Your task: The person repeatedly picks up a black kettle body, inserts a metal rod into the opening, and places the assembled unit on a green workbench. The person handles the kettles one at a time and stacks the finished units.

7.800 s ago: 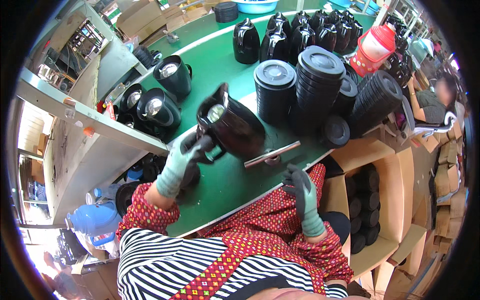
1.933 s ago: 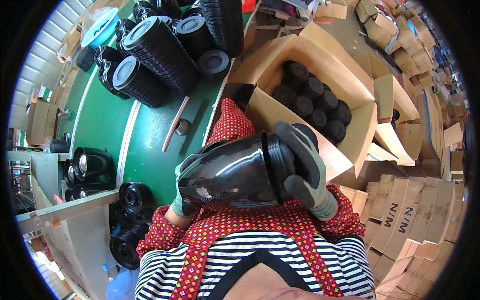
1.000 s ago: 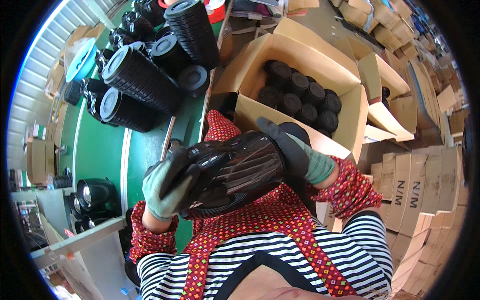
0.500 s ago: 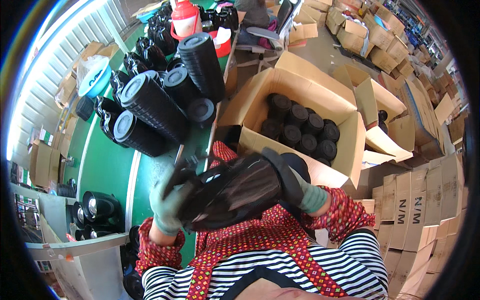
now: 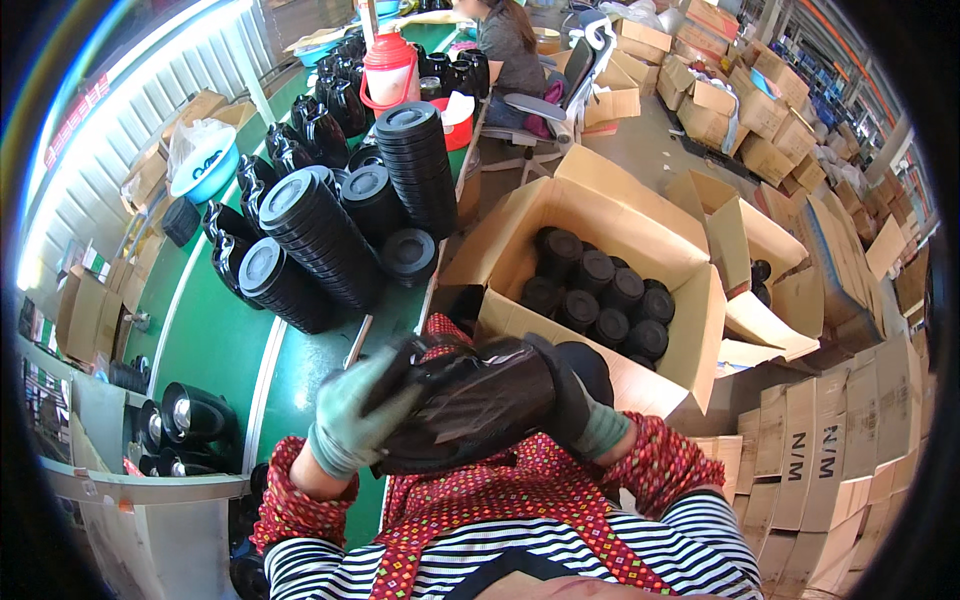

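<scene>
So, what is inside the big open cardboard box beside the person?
The open cardboard box holds black round-topped containers, packed upright in rows. Its near wall hides the lower parts, and whatever lies under them cannot be seen.

cardboard box (image 5: 640,215), stacked black lids (image 5: 318,235), red jug (image 5: 390,68)
</scene>
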Action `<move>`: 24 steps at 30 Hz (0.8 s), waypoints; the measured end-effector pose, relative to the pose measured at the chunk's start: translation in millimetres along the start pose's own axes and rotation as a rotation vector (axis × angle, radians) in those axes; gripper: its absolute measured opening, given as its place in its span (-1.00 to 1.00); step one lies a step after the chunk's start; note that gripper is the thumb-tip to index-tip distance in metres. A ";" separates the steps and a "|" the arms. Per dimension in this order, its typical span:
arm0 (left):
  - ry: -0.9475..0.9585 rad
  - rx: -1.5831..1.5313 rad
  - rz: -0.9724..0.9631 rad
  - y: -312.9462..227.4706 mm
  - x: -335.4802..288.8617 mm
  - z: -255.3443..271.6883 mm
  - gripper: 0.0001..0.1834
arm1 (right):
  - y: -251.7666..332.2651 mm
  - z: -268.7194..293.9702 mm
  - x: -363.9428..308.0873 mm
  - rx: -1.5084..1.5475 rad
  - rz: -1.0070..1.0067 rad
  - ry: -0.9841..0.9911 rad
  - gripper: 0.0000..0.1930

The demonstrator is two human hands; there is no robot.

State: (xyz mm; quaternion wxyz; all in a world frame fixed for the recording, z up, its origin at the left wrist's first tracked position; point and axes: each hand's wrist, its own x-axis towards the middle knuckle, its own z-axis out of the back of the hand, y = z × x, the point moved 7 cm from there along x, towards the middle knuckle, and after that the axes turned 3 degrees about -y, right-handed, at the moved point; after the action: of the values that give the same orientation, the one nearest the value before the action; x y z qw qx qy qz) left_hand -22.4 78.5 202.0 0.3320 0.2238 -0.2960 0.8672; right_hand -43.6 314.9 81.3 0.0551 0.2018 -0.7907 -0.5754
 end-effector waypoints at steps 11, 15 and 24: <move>-0.253 -1.057 0.651 59.6 -59.4 -73.5 -0.43 | 33.2 -9.6 -7.6 -0.024 0.415 0.033 -0.26; 0.053 -0.034 -0.092 0.9 16.8 -3.5 -0.62 | -5.9 -0.7 3.4 0.070 0.058 -0.167 -0.50; 0.273 -1.340 0.611 41.3 -92.7 -152.3 -0.39 | 85.6 -43.9 -18.0 -0.774 0.901 0.338 0.16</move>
State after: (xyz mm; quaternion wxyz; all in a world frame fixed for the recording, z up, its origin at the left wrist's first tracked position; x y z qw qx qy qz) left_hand -17.9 113.2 22.3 0.1755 -0.2278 -0.7659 0.5750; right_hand -35.0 304.7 178.2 0.4867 -0.0982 -0.5124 -0.7006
